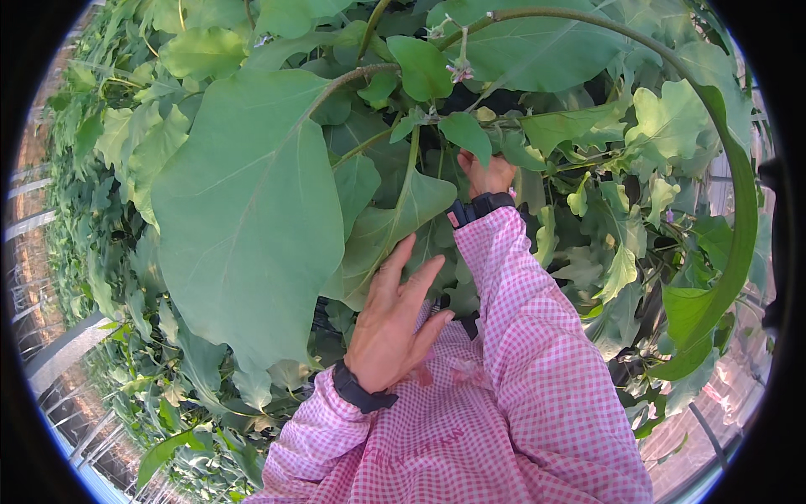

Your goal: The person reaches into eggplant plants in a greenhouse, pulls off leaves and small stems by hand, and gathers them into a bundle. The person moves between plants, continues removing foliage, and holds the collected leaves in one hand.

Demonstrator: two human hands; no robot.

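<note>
My left hand [393,321] is open with its fingers spread, back facing up. Its fingertips lie against or just in front of a drooping eggplant leaf [403,211]. Further in, my right hand [490,175] reaches up among the stems, and a small leaf [467,135] covers part of it. Its fingertips are hidden, so whether they grip anything cannot be seen. Above that hand runs a thin stem [504,120]. A large broad eggplant leaf [252,208] hangs to the left of both hands. A pale purple flower [461,70] droops above them.
Dense eggplant foliage [630,246] surrounds both arms. A thick leaf stalk [604,24] arches over the upper right. At the left, a pale strap or rail [66,353] and brown ground [38,138] show beyond the plants. Pale sheeting [724,403] lies at lower right.
</note>
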